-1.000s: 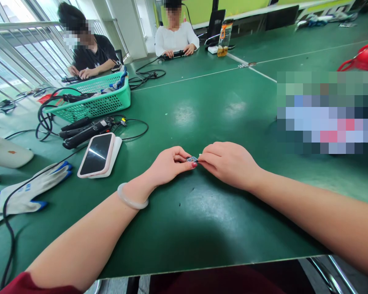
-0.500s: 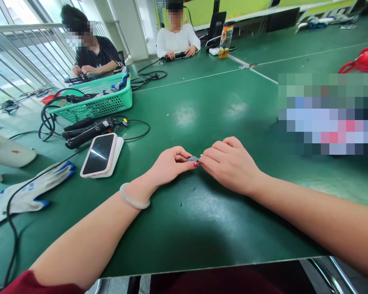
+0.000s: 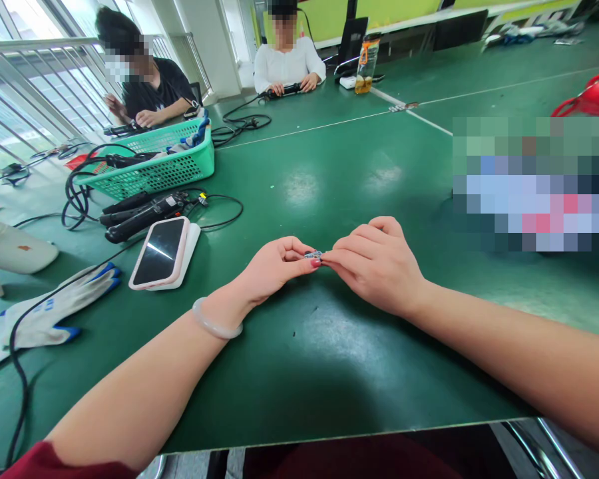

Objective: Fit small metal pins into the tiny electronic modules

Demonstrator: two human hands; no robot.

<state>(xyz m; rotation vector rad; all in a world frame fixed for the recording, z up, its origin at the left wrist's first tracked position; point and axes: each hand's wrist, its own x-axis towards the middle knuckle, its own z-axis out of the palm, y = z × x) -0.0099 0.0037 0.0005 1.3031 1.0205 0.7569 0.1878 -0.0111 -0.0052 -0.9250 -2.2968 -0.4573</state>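
Between my two hands, above the green table point(image 3: 279, 372), is a small dark piece with light, shiny markings point(image 3: 311, 254), too small to name. The thumb and fingers of my left hand point(image 3: 277, 267) pinch it; a pale bangle circles that wrist. My right hand point(image 3: 377, 266) is closed, its thumb and forefinger tips meeting the right end of the same piece. Whatever sits inside the right fingertips is hidden. Left of my left hand lies a phone in a pale pink case point(image 3: 160, 253), resting on a white flat object point(image 3: 188, 256).
A white and blue glove point(image 3: 50, 309) and a black cable lie at the left. Beyond them are black corded tools point(image 3: 144, 216) and a green basket point(image 3: 154, 174) holding cables and gloves. Two people sit across the table. A bottle point(image 3: 367, 63) stands far back; a red item point(image 3: 596, 96) lies right.
My right hand has shifted slightly right and turned a little, while my left still pinches the small piece. The person at the far left has raised one hand.
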